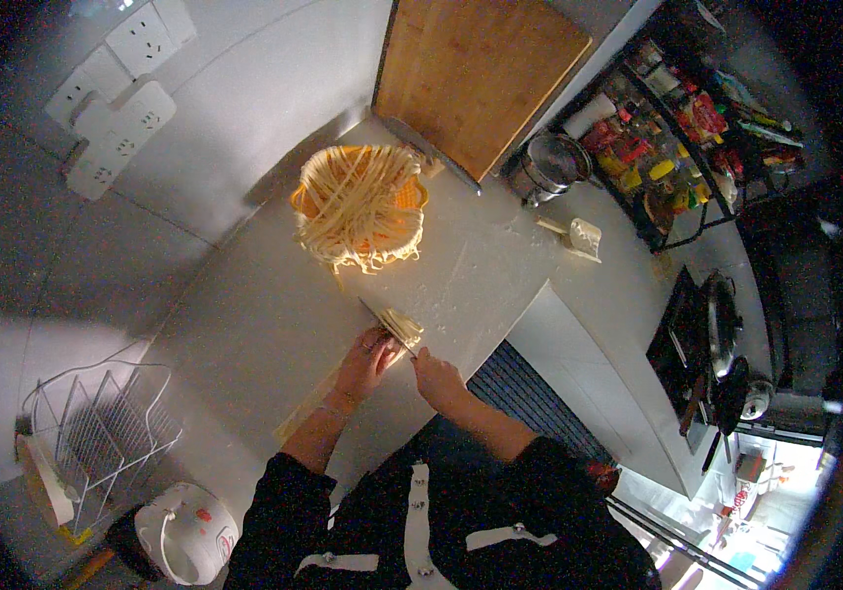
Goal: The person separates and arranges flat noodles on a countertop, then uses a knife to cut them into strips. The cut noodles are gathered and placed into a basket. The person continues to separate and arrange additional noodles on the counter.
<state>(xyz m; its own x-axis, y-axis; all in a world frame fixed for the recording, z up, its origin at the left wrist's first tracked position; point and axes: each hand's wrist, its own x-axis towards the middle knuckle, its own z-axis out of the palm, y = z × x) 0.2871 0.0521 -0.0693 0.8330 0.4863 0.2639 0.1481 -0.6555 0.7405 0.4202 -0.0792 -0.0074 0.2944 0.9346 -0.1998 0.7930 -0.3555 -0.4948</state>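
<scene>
My right hand (436, 377) grips the handle of a kitchen knife (377, 316), whose blade points away to the upper left across the counter. Beside the blade, my left hand (368, 363) rests with bent fingers on folded dough, mostly hidden beneath them. Cut noodle strips (403, 327) lie against the blade's far side. A flat strip of dough (307, 407) extends from under my left hand toward the lower left. Farther back, an orange plastic basket (410, 196) holds a heap of long noodles (359, 206) that hang over its front rim.
A wooden board (480, 74) leans at the back. Right of it are a metal pot (550, 166), a flour scoop (584, 240), a spice rack (680, 140) and a stove (676, 346). A wire dish rack (108, 435) and a white container (189, 531) stand lower left.
</scene>
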